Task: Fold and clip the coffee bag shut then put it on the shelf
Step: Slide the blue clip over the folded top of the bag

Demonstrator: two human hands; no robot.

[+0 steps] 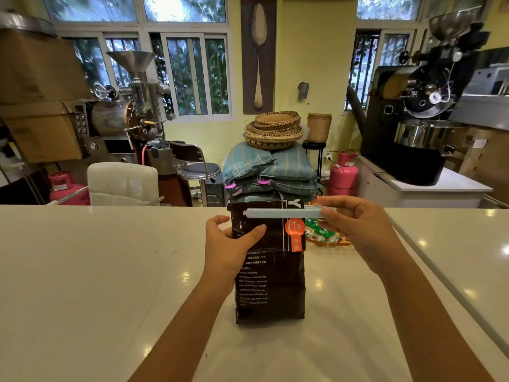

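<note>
Scene: a person at a pale surface (110,271) in a coffee roastery, sealing a dark coffee bag (271,285) that stands upright near the middle, a little toward the far edge.
Bag: its top is folded down toward the person; the fold line runs left to right, parallel to the far edge.
Left hand: the left hand (228,244) is clenched on the folded flap from the bag's left side, thumb across the front — pinning the fold flat.
Right hand: the right hand (358,230) grasps the right end of a long pale clip (283,213), its grip closed on that end.
Key relation: the clip lies along the fold, its long axis matching the bag's width, its free end reaching the bag's left corner; whether it has snapped shut cannot be told.
Judged step: clipping, with the shelf placement not yet done — no shelf is plainly in view.
Room: broad bare surface to the left and front; snack packets (321,232) sit just behind the bag on the right.
</note>
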